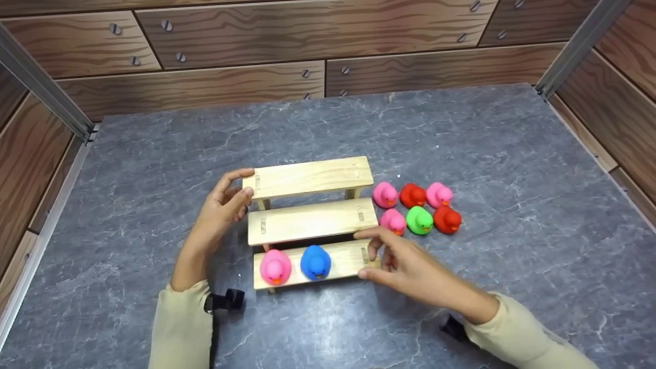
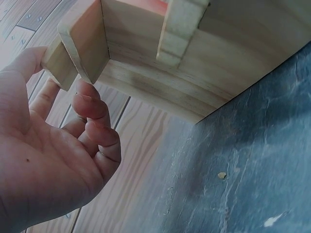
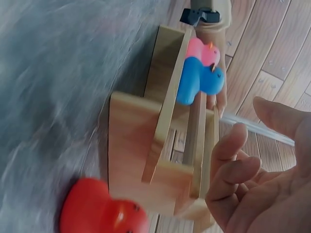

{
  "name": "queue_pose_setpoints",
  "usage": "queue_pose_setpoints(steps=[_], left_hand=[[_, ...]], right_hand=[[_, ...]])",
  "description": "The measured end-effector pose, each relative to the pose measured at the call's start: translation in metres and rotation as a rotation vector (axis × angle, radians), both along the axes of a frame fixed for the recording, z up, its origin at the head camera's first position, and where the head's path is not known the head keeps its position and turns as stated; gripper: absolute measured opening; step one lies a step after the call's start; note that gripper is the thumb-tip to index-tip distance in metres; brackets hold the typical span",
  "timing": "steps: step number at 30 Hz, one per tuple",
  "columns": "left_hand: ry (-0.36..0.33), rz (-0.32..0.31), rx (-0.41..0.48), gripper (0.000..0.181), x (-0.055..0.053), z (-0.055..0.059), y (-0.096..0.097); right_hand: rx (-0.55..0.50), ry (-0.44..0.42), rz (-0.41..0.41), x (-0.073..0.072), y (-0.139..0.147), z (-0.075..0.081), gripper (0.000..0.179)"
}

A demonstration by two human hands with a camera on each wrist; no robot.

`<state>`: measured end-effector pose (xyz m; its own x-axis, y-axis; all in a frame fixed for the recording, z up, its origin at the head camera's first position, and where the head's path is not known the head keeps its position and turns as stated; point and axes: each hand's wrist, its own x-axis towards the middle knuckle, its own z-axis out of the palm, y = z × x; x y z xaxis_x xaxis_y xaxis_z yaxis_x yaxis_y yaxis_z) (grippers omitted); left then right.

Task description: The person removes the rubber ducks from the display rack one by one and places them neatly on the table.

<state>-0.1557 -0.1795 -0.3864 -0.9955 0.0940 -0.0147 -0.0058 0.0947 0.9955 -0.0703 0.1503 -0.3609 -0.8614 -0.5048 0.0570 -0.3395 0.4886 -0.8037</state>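
A three-step wooden display stand (image 1: 312, 221) stands on the tabletop. My left hand (image 1: 219, 218) holds the left end of its top step, thumb at the front and forefinger at the back edge; the left wrist view shows the fingers around the board end (image 2: 87, 41). On the bottom step sit a pink rubber duck (image 1: 275, 268) at the left and a blue rubber duck (image 1: 315, 263) beside it. My right hand (image 1: 407, 266) hovers by the bottom step's right end, thumb and forefinger apart, with nothing in it. Whether its fingertips touch the wood, I cannot tell.
Right of the stand, two rows of rubber ducks rest on the grey marbled tabletop (image 1: 512, 169): several pink, a green one (image 1: 419, 220) and two red, one being the front red duck (image 1: 447, 220). Wood-patterned panels (image 1: 318, 31) wall the table's back and sides.
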Motion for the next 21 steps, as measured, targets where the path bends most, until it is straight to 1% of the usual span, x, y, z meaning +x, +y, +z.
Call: queue_pose_setpoints(steps=[3,10,15,21], left_hand=[[-0.006,0.001,0.003,0.037,0.000,0.000,0.000],[-0.002,-0.001,0.011,0.037,0.000,0.001,-0.001],[-0.003,-0.010,0.009,0.037,0.000,0.001,-0.001],[-0.010,-0.011,0.018,0.037,0.000,-0.001,-0.001]], right_hand=[[0.006,0.002,0.006,0.001,-0.009,-0.001,0.050],[0.042,-0.045,0.038,0.003,-0.031,-0.006,0.050],[0.071,-0.037,0.034,0.003,-0.041,-0.010,0.048],[0.077,-0.039,0.035,0.002,-0.048,-0.017,0.048]])
